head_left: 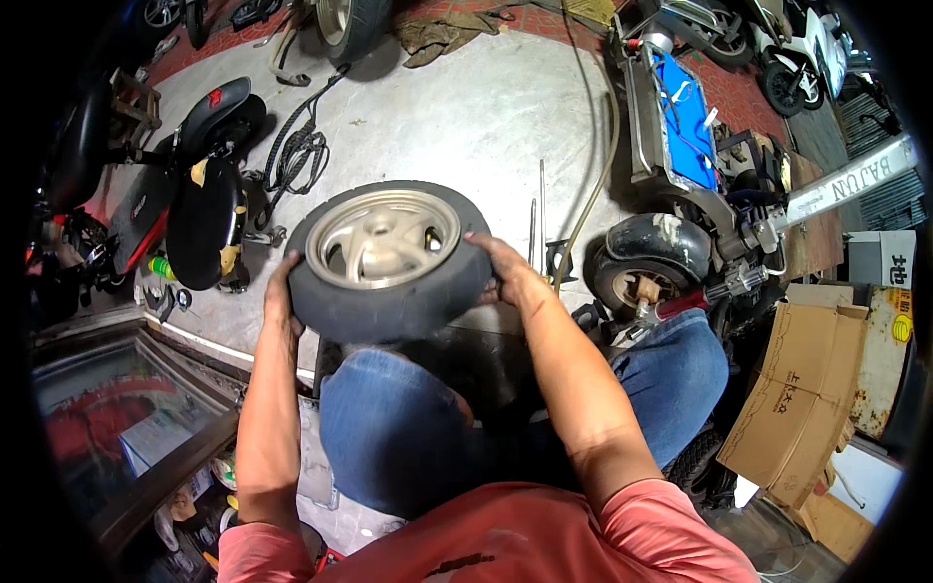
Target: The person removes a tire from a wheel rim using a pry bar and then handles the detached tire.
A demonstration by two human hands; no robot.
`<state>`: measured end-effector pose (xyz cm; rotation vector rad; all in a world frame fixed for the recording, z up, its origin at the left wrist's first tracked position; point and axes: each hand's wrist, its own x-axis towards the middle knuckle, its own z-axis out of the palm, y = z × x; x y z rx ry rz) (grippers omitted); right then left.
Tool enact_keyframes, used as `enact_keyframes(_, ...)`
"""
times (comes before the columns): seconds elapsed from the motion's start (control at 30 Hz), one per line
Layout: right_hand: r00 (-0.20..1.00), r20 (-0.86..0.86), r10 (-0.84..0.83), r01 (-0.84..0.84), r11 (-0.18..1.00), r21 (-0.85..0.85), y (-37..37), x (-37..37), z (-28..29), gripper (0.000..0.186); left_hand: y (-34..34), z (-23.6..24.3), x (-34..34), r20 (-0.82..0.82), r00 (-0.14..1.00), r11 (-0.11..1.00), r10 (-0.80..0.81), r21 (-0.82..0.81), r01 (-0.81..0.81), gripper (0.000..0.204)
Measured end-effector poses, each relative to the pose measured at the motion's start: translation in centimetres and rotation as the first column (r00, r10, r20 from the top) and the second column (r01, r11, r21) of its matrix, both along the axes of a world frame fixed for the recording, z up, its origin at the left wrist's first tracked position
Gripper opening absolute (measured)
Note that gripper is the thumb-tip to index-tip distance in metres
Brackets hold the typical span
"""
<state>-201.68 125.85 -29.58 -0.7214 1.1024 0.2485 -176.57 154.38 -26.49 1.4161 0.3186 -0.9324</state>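
A scooter wheel (398,316), a black tyre on a pale gold spoked rim, is held up in front of my knees with its rim side facing up. On its left side my left hand (280,288) grips the tyre's edge. My right hand (501,264) clasps the opposite side, thumb on top of the tyre near the rim and fingers beneath. The undersides of both hands are partly hidden by the tyre. Beyond the wheel, to the right, two long metal rods (542,199) lie on the concrete floor.
A scooter (671,126) with a blue panel stands on the right, its small wheel (637,282) close to my right knee. A hose (607,165) runs along the floor. At left lie a black seat (204,228) and coiled black rope (301,160). Cardboard (802,389) leans at lower right.
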Motion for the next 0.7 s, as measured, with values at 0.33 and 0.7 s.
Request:
enact_keyframes(0.33,0.914,0.358,-0.189,0.279,0.935,-0.219,-3.7,0.7,-0.5,0.091,-1.7,-10.5,-10.6,-0.237,0.903,0.912,0.359,-0.119,-0.393,0.05)
enact_keyframes(0.7,0.597,-0.785,0.165,-0.726,0.528,-0.441,0.9,-8.9,-10.6,0.035,-3.0,-10.9,-7.2,0.32,0.721,0.75,-0.615,0.521,0.409,0.035)
